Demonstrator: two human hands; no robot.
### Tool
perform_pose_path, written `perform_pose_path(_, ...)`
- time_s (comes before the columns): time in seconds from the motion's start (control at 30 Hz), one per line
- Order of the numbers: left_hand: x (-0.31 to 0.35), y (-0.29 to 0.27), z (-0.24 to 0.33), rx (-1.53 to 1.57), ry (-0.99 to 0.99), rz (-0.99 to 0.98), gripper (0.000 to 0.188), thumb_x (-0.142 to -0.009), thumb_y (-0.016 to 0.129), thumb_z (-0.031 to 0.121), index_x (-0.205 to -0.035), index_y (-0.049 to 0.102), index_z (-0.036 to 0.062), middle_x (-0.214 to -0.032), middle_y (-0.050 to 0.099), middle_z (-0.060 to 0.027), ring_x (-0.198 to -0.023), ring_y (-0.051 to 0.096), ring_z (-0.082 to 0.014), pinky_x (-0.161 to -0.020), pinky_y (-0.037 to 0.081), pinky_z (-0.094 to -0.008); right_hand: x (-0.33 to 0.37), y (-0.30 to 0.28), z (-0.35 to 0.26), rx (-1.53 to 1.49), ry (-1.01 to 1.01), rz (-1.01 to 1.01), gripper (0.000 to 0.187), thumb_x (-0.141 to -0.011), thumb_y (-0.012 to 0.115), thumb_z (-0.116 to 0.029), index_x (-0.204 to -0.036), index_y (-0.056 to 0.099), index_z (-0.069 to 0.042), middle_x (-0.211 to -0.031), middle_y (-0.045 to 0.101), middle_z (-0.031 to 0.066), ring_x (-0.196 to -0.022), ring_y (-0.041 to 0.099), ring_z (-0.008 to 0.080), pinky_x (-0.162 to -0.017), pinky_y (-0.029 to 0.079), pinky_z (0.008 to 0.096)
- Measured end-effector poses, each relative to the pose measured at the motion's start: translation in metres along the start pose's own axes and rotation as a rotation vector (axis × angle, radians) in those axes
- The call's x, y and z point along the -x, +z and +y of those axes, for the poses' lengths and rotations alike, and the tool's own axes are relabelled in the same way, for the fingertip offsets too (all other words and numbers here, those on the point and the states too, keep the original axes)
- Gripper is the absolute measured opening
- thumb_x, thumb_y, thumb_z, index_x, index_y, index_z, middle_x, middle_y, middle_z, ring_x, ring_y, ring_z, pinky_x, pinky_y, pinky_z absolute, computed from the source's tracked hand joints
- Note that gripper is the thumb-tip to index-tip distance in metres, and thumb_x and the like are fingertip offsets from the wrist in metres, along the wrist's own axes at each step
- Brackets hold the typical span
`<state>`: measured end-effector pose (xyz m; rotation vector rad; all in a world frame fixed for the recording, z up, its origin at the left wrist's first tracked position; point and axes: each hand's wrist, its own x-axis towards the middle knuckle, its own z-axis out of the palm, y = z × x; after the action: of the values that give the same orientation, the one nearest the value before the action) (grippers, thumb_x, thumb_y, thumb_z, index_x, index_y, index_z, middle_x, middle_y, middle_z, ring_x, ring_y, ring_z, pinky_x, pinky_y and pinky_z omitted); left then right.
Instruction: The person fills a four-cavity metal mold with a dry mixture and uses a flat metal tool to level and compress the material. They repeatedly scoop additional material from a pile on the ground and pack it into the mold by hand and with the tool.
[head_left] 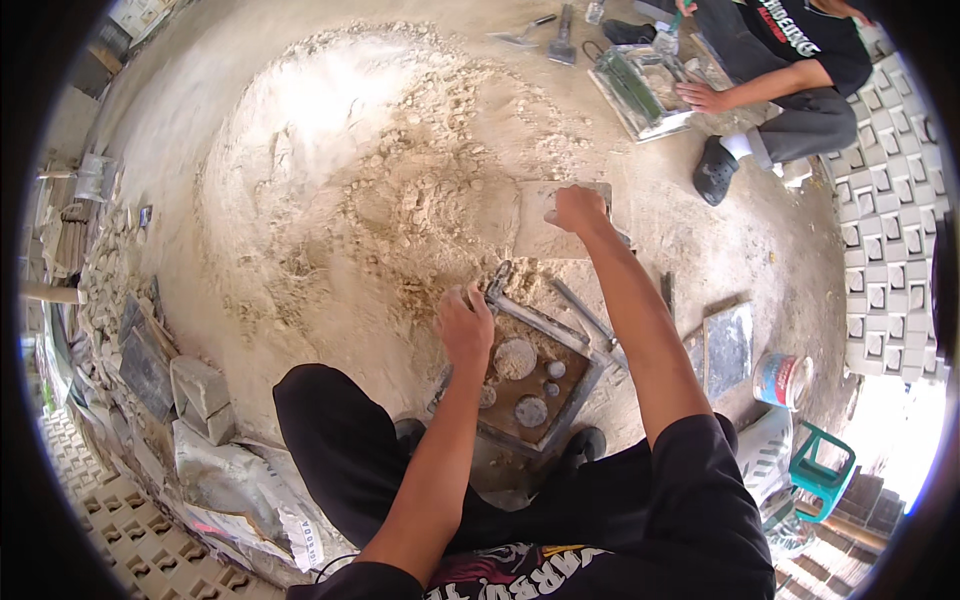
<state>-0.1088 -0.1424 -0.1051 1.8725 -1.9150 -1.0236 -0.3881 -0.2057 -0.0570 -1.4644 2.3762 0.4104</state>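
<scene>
Between my feet lies a square mould frame (560, 325) with metal rails and a brown base. Several round discs sit in it, among them a pale dusty disc (515, 358) and a grey disc (530, 410). My left hand (466, 325) is curled at the frame's far left corner, beside a metal corner fitting (497, 281). Beyond the frame, my right hand (578, 209) is closed on a flat, dust-covered rectangular board (535, 232) at the edge of the powder; my hand hides part of the board.
A broad powder heap (380, 150) spreads ahead. A co-worker (790, 90) sits far right beside another mould (640, 95). Loose metal bars (585, 310), a grey plate (728, 345), a paint can (782, 380) and a green stool (822, 470) lie right. Rubble and a block (200, 400) are left.
</scene>
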Motion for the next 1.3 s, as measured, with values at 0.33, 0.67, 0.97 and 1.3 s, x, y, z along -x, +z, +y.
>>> perform_pose_path(0.33,-0.005,0.003,-0.003,-0.029,0.022,-0.002,0.047,-0.1,0.041,0.039,-0.127,0.055,0.0029,-0.131,0.054,-0.0188,-0.128,0.046,-0.0338,-0.111,0.029,-0.0508,-0.053,0.013,-0.028,-0.162,-0.02,-0.04,0.045,-0.078,0.067,-0.045,-0.1,0.072,-0.006,-0.102,0.071,0.015,-0.095,0.069,0.0316,-0.082,0.055,0.0437)
perform_pose_path(0.67,-0.005,0.011,-0.006,-0.064,0.05,0.069,0.043,-0.099,0.042,0.036,-0.122,0.058,0.0027,-0.128,0.056,-0.0174,-0.122,0.05,-0.0338,-0.107,0.032,-0.0493,-0.036,0.015,-0.048,-0.273,-0.068,0.034,0.043,-0.077,0.066,-0.044,-0.096,0.073,-0.006,-0.096,0.071,0.0176,-0.091,0.069,0.033,-0.08,0.054,0.045)
perform_pose_path(0.97,0.0,0.004,-0.003,-0.08,0.083,0.093,0.042,-0.099,0.042,0.035,-0.114,0.062,0.002,-0.117,0.062,-0.0165,-0.112,0.056,-0.0337,-0.103,0.036,-0.048,0.023,-0.011,-0.021,-0.352,-0.067,0.128,0.042,-0.077,0.064,-0.045,-0.098,0.073,-0.01,-0.093,0.071,0.0185,-0.091,0.068,0.0353,-0.082,0.054,0.0454)
perform_pose_path(1.3,-0.003,0.005,-0.015,0.079,0.203,0.116,0.045,-0.1,0.037,0.035,-0.11,0.063,-0.0013,-0.114,0.063,-0.0216,-0.113,0.055,-0.039,-0.1,0.04,-0.0483,0.227,-0.036,0.021,-0.387,-0.002,0.135,0.041,-0.074,0.065,-0.042,-0.088,0.069,-0.005,-0.083,0.068,0.0219,-0.082,0.066,0.0397,-0.077,0.051,0.0474)
